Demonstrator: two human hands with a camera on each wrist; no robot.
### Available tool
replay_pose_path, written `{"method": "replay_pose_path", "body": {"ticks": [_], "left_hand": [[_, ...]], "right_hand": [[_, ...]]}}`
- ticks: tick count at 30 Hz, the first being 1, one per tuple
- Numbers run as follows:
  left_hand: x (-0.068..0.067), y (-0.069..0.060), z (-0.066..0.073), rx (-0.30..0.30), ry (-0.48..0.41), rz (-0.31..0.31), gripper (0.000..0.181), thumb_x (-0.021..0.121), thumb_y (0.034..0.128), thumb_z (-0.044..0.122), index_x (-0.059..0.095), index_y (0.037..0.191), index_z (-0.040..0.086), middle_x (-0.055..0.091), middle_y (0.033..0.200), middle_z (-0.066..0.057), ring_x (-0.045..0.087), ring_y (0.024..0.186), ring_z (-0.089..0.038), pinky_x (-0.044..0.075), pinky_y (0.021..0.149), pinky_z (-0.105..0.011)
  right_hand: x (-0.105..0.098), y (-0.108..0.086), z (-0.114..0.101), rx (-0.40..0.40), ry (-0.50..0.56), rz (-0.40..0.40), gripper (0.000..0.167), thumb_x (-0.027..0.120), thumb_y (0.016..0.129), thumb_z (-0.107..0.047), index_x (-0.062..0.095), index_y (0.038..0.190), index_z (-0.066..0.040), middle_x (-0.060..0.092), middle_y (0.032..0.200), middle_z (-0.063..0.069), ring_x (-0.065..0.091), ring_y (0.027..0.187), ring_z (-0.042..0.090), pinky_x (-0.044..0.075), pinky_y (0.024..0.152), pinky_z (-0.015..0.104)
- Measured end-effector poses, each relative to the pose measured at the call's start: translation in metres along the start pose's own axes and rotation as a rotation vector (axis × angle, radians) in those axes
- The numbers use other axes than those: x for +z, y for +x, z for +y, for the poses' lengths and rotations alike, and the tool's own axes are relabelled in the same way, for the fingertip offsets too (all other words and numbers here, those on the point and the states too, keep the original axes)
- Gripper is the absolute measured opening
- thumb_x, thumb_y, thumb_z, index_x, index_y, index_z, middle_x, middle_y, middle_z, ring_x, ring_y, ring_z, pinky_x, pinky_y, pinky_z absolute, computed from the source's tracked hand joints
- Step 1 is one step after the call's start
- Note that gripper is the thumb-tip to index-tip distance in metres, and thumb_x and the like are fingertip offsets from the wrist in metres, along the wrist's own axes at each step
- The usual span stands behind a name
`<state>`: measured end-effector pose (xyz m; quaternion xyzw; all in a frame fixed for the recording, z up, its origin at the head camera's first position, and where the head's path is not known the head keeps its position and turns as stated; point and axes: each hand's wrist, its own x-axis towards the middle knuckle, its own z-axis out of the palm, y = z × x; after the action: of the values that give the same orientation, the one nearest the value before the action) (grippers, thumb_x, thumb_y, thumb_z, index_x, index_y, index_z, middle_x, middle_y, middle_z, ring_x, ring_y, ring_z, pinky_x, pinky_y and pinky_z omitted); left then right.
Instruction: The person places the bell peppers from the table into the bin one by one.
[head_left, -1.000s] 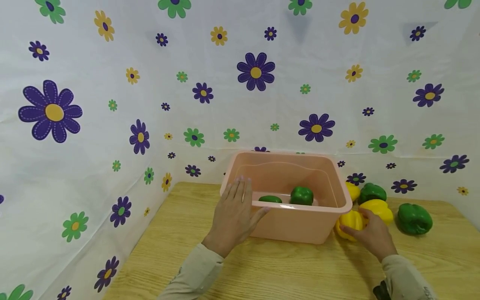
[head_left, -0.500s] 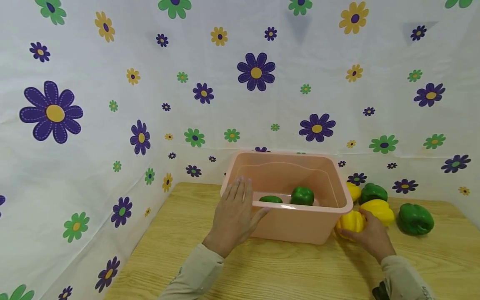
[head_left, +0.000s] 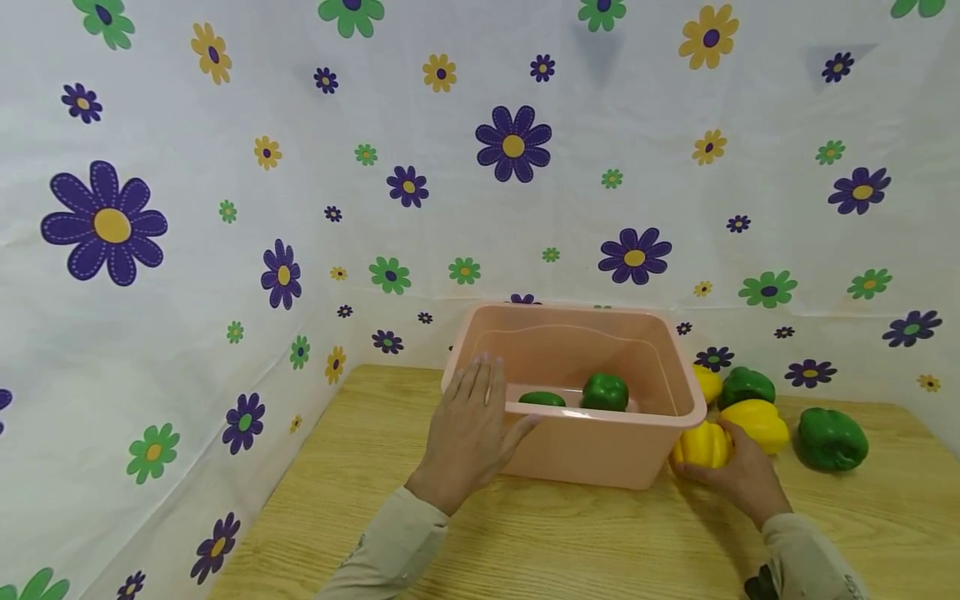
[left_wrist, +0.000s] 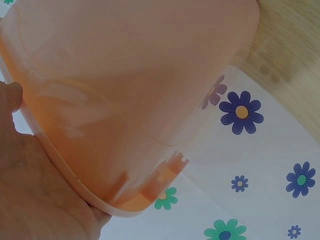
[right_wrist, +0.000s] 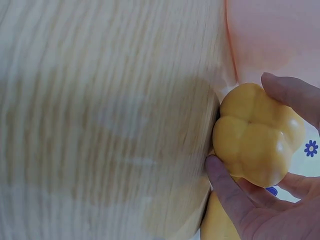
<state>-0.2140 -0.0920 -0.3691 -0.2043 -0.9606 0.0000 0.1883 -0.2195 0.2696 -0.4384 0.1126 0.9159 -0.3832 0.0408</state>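
Note:
A pink plastic bin (head_left: 577, 448) stands on the wooden table in the head view. My left hand (head_left: 467, 442) lies across its front-left rim with the fingers straight; the left wrist view shows the palm against the bin's edge (left_wrist: 75, 185). To the right of the bin, my right hand (head_left: 748, 477) holds a yellow bell pepper (head_left: 701, 446) between thumb and fingers. That pepper (right_wrist: 257, 135) appears close up in the right wrist view, low at the table. Inside the bin are a green bell pepper (head_left: 604, 392) and another green one (head_left: 542, 399), partly hidden by the front wall.
Behind my right hand lie a yellow pepper (head_left: 756, 423), a green pepper (head_left: 747, 387) and another yellow pepper (head_left: 707, 383), partly behind the bin. A green pepper (head_left: 831, 438) sits farther right. Flower-patterned cloth (head_left: 555, 208) stands behind the wooden table (head_left: 360, 467).
My right thumb and fingers have shifted slightly around the yellow bell pepper, the thumb now lower on its near side. My left hand and the bin stay in place.

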Motion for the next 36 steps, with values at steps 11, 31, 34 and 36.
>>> {"method": "replay_pose_path", "body": {"ticks": [11, 31, 34, 36], "left_hand": [[-0.001, 0.001, 0.001, 0.004, -0.003, 0.012, 0.088, 0.034, 0.1033, 0.064, 0.029, 0.156, -0.006, 0.029, 0.162, -0.022, 0.028, 0.15, -0.034, 0.021, 0.124, -0.044], [0.0, 0.001, 0.0, -0.002, -0.007, -0.001, 0.088, 0.033, 0.1032, 0.065, 0.03, 0.156, -0.005, 0.029, 0.162, -0.022, 0.028, 0.15, -0.034, 0.021, 0.124, -0.045], [0.0, 0.0, 0.0, -0.003, -0.003, -0.002, 0.088, 0.033, 0.1031, 0.065, 0.03, 0.156, -0.005, 0.029, 0.162, -0.022, 0.028, 0.15, -0.034, 0.021, 0.124, -0.045], [0.0, 0.0, 0.0, -0.003, -0.001, -0.002, 0.088, 0.033, 0.103, 0.065, 0.03, 0.156, -0.005, 0.029, 0.162, -0.022, 0.028, 0.15, -0.034, 0.021, 0.124, -0.045]], "right_hand": [[-0.003, -0.004, 0.008, 0.054, 0.107, 0.008, 0.115, 0.081, 0.085, -0.046, 0.009, 0.158, 0.007, 0.023, 0.152, 0.041, 0.034, 0.129, 0.056, 0.029, 0.111, 0.07], [-0.037, -0.021, -0.026, -0.01, 0.347, 0.307, 0.103, 0.074, 0.091, -0.047, 0.015, 0.161, -0.001, 0.025, 0.158, 0.033, 0.038, 0.133, 0.047, 0.043, 0.107, 0.058], [-0.042, -0.023, -0.033, -0.014, 0.384, 0.34, 0.102, 0.074, 0.09, -0.049, 0.015, 0.162, -0.005, 0.025, 0.159, 0.029, 0.044, 0.127, 0.041, 0.047, 0.106, 0.051], [-0.045, -0.023, -0.038, -0.013, 0.416, 0.362, 0.101, 0.074, 0.09, -0.048, 0.016, 0.163, -0.007, 0.027, 0.159, 0.027, 0.05, 0.117, 0.032, 0.052, 0.101, 0.04]]}}
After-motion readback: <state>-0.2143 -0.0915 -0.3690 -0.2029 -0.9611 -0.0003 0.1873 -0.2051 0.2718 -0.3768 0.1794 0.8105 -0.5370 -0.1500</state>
